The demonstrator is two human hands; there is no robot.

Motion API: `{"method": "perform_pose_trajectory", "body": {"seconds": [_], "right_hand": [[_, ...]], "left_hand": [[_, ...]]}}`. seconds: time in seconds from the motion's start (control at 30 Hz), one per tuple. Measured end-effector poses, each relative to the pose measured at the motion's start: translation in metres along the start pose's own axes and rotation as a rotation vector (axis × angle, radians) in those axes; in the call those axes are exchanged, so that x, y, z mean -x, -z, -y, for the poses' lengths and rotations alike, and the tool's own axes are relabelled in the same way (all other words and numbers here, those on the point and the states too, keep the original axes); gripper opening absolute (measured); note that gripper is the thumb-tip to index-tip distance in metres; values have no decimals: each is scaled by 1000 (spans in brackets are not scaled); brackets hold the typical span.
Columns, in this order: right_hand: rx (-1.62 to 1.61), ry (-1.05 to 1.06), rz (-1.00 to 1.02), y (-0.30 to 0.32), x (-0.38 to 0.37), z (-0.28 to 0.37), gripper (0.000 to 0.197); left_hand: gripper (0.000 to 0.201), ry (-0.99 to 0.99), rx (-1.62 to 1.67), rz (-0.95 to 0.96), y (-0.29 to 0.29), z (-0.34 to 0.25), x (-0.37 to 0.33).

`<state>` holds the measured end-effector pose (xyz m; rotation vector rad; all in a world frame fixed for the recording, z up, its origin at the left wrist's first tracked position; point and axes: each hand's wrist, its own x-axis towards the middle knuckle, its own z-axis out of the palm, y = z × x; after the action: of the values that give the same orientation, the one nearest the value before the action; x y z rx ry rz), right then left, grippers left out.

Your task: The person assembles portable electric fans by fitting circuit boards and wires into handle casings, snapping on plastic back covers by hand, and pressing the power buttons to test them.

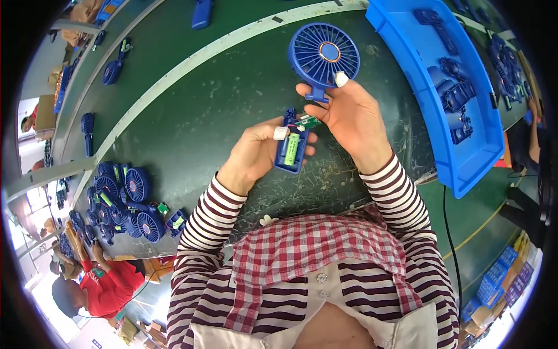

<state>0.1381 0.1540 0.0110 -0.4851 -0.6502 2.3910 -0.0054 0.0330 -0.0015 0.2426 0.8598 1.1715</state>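
My left hand (256,148) is closed around a blue fan handle shell (289,166), with a white cover on the thumb tip. Inside the shell lies a light green battery (292,149). A small green circuit board (308,122) sticks out at the shell's upper end, close to my right fingers. My right hand (357,116) pinches the short neck of a round blue fan head (324,55), whose grille faces up with an orange-ringed hub. A white cover is on that thumb too. The fan head is held above the shell, apart from it.
A blue bin (433,110) at the right holds several dark blue parts. Several fan heads with batteries are piled (125,200) at the left of the green table (192,116). A pale strip (174,70) curves across the table. A person in red (110,285) sits at the lower left.
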Motion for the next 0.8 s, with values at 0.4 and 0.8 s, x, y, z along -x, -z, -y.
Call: {"method": "perform_pose_trajectory", "body": {"seconds": [0.4,0.8], "right_hand": [[231,87,-126,0,14,-33,33],[208,-113,-26,13,6,-35,28]], "left_hand": [[25,-178,-204,-352,-14,20,5],[19,-382,-250,-318,-24,14,3]]}}
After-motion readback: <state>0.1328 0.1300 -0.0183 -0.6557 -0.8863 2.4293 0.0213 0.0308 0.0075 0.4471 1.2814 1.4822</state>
